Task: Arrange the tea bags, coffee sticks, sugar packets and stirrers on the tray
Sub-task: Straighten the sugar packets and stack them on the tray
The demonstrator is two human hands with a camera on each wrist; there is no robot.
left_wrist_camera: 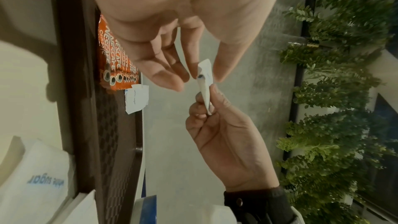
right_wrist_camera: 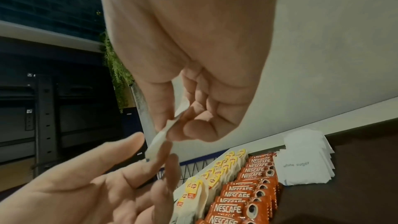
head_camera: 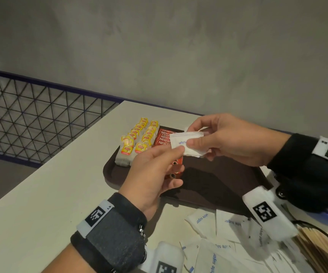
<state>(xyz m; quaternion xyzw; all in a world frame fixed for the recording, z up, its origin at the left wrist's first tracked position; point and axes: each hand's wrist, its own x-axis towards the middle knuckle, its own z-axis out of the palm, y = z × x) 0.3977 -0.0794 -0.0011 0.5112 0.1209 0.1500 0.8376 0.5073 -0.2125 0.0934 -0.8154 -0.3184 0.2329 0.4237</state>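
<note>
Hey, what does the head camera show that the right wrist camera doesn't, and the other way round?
Only the head view shows the loose sugar packets on the table near the tray's front edge, the wooden stirrers at lower right, and the wristbands. Only the right wrist view shows a sugar stack already on the tray beside the coffee sticks. Both show the left hand and right hand pinching one sugar packet above the tray, plus the tea bags in rows next to the coffee sticks.
</note>
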